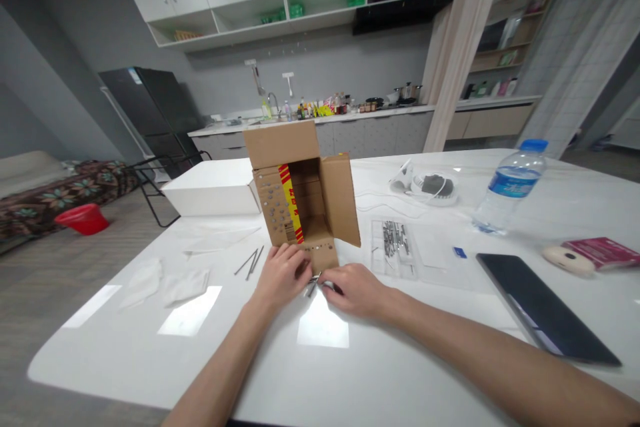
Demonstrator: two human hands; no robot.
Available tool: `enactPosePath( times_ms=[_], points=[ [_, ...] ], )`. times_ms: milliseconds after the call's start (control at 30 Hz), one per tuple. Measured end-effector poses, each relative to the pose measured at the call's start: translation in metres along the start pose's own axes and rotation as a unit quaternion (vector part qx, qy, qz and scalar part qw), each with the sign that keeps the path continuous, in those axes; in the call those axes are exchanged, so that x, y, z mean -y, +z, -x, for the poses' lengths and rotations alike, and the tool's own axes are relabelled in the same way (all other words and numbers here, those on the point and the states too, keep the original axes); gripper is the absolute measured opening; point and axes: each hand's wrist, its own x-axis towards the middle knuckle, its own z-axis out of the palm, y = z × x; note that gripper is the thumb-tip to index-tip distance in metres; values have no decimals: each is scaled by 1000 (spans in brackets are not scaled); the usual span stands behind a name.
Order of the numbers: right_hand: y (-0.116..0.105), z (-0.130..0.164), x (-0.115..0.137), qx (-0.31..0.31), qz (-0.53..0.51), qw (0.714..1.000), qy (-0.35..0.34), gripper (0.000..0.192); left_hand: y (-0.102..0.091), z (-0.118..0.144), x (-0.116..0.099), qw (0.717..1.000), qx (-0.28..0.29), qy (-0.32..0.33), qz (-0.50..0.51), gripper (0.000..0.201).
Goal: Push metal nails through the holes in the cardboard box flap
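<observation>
A cardboard box (339, 200) stands with its flaps spread and its opening facing me. Several nail heads dot its left panel, beside a yellow and red tape strip (291, 203). At the foot of the box, several metal nails (311, 288) lie between my hands. My left hand (286, 272) is closed against the lower flap (324, 258), its fingertips partly hidden. My right hand (354, 288) pinches at the nails with thumb and forefinger. More long nails (251, 263) lie to the left of my left hand.
A clear plastic case (393, 250) of nails sits right of the box. Beyond are a tablet (545, 303), a water bottle (515, 187), a maroon packet (607, 252) and a white device with cable (435, 188). Leftward lie a white box (213, 190) and tissues (186, 285).
</observation>
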Motion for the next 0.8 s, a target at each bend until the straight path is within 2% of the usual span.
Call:
enactPosePath(
  times_ms=[167, 633, 800],
  points=[
    [1, 0, 1, -1, 7, 1000, -2, 20, 10, -3, 0, 996, -40, -59, -46, 9],
    [-1, 0, 1, 1, 6, 1000, -6, 20, 20, -8, 0, 995, -47, -50, -74, 17],
    [0, 0, 0, 4, 0, 1000, -5, 21, 13, -7, -4, 996, -58, -46, -58, 13]
  ],
)
